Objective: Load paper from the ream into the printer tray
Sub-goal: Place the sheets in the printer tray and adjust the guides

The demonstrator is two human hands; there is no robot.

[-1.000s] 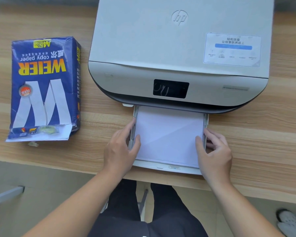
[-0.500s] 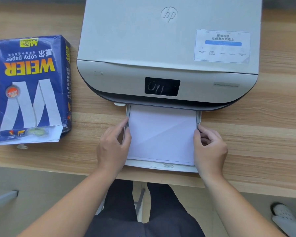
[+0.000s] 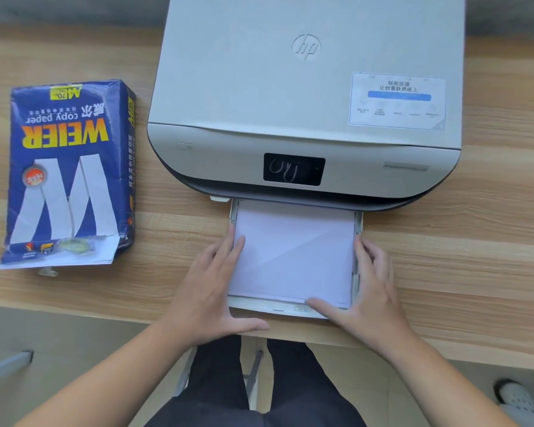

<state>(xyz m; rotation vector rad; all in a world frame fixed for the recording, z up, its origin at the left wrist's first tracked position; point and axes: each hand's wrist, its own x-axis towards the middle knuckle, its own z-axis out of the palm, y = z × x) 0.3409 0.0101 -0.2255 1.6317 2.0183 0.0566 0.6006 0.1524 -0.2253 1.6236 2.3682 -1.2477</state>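
The white HP printer [image 3: 305,97] stands on the wooden desk. Its paper tray [image 3: 261,304] is pulled out toward me, with a stack of white paper [image 3: 293,254] lying flat in it. My left hand [image 3: 210,291] lies against the tray's left side, fingertips on the paper's left edge, thumb spread out just in front of the tray. My right hand [image 3: 372,288] holds the tray's right side, fingers along the side wall and thumb on the front lip. The blue WEIER ream [image 3: 70,171] lies to the left of the printer, its near end torn open.
The desk's front edge [image 3: 74,309] runs just below the tray, which reaches almost to it. My legs in dark trousers and a chair frame [image 3: 253,374] are under the desk. A white shoe [image 3: 517,396] shows at the lower right on the floor.
Both hands have slid toward me along the tray's sides, and both thumbs have swung out to the tray's front edge. The paper stack lies as before.
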